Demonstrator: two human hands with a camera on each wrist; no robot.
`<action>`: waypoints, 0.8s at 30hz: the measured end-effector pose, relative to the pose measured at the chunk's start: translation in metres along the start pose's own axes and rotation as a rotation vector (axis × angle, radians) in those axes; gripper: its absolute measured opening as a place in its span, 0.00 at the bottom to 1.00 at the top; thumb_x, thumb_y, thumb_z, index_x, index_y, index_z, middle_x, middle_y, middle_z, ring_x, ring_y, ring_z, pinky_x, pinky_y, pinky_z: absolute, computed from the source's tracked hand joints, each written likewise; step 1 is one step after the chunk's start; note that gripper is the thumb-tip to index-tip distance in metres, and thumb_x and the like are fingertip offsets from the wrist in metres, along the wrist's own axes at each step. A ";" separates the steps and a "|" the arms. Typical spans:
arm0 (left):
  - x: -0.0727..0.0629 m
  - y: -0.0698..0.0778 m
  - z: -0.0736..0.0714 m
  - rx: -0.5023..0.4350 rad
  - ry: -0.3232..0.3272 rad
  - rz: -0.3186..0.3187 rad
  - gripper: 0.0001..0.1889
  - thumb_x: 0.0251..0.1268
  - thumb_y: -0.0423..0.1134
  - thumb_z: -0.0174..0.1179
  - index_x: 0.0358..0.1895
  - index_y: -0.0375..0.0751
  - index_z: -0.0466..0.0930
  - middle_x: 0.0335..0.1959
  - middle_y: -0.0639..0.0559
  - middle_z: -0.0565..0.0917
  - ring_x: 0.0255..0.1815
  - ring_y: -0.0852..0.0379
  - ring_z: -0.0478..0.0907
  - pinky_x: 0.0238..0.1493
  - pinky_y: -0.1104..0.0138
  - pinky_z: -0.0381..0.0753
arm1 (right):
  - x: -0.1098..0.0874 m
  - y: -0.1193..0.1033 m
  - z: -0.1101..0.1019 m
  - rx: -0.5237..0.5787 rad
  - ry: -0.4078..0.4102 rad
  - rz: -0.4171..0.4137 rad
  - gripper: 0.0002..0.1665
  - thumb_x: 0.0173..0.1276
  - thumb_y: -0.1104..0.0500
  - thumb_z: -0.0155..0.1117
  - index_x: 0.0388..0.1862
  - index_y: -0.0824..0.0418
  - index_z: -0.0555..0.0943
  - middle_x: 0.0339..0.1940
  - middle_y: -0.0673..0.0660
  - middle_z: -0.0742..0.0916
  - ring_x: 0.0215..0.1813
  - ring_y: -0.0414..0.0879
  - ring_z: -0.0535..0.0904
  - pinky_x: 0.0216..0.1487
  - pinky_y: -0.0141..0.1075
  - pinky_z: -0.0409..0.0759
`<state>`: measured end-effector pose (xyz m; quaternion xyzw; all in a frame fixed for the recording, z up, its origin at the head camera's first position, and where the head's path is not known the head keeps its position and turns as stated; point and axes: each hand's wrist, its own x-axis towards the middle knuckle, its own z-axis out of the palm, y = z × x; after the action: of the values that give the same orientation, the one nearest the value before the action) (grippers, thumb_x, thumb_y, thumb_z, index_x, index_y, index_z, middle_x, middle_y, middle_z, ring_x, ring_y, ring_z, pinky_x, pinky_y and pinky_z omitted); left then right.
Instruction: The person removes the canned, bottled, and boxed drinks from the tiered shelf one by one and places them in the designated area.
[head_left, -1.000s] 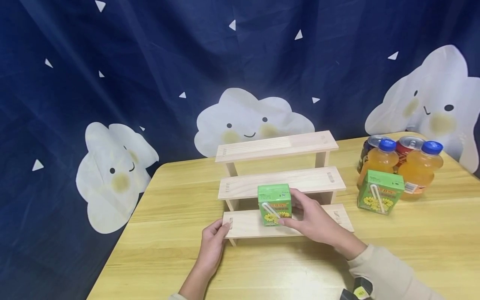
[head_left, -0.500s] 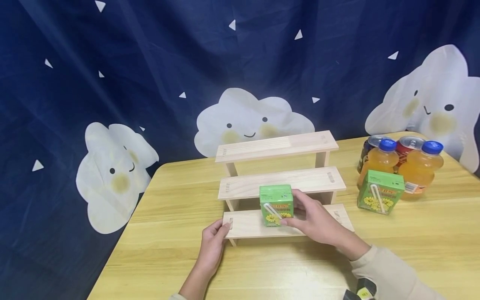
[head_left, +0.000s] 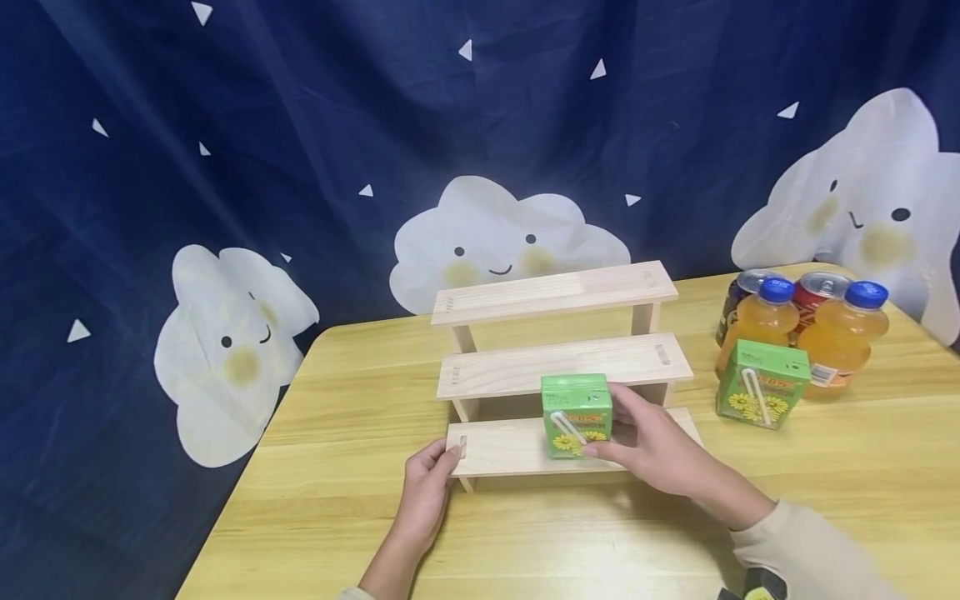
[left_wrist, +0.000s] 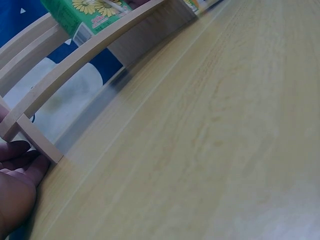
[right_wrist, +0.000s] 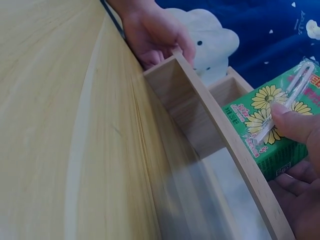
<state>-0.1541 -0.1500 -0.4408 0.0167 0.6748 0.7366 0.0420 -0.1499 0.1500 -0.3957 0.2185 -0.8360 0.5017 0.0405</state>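
In the head view my right hand (head_left: 663, 450) holds a green juice box (head_left: 573, 400) by its right side, thumb on the front near the wrapped straw. The box is upright over the lowest step of a three-tier wooden shelf (head_left: 495, 447); whether its base touches the board I cannot tell. With thumb on top, my left hand (head_left: 424, 492) grips the left end of that lowest board. The left wrist view shows its fingers (left_wrist: 20, 162) tucked under the board beside the leg. Yellow flowers on the box (right_wrist: 260, 120) face the right wrist camera.
At the right of the table (head_left: 330, 467) a second green juice box (head_left: 763, 387) stands before two orange drink bottles (head_left: 843, 337) with blue caps. A red can (head_left: 817, 292) and a dark can (head_left: 738, 292) stand behind them. A blue cloud-print curtain (head_left: 337, 125) hangs behind.
My right hand has moved the juice box to the right along the lowest step, slightly nearer to me. The left hand stays on the board's end.
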 end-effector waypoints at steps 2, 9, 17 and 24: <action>0.000 0.000 0.000 -0.005 -0.001 -0.001 0.21 0.68 0.32 0.48 0.56 0.15 0.66 0.43 0.41 0.78 0.43 0.59 0.79 0.51 0.71 0.80 | -0.003 0.001 -0.003 0.018 -0.003 0.000 0.40 0.54 0.57 0.72 0.64 0.59 0.66 0.53 0.57 0.82 0.55 0.53 0.80 0.55 0.39 0.80; 0.000 0.000 0.000 -0.003 -0.001 -0.003 0.21 0.68 0.32 0.48 0.56 0.15 0.65 0.44 0.42 0.78 0.44 0.59 0.79 0.51 0.71 0.80 | -0.011 0.004 -0.015 0.061 -0.023 -0.016 0.41 0.56 0.53 0.70 0.66 0.57 0.64 0.54 0.58 0.82 0.55 0.53 0.80 0.54 0.38 0.80; 0.000 0.000 0.000 0.000 -0.003 0.001 0.21 0.68 0.33 0.48 0.56 0.15 0.66 0.44 0.41 0.78 0.44 0.59 0.79 0.52 0.71 0.80 | -0.023 0.005 -0.030 0.014 -0.013 -0.024 0.39 0.57 0.52 0.70 0.65 0.57 0.65 0.53 0.56 0.82 0.53 0.43 0.81 0.53 0.31 0.80; 0.000 0.000 0.000 -0.001 0.003 0.000 0.21 0.68 0.33 0.49 0.56 0.15 0.66 0.44 0.41 0.78 0.44 0.59 0.79 0.52 0.71 0.80 | -0.035 0.011 -0.045 -0.043 0.011 -0.026 0.39 0.55 0.56 0.72 0.64 0.58 0.66 0.52 0.54 0.82 0.52 0.34 0.79 0.51 0.28 0.81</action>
<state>-0.1542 -0.1499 -0.4409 0.0156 0.6745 0.7369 0.0408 -0.1295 0.2041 -0.3929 0.2259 -0.8435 0.4840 0.0564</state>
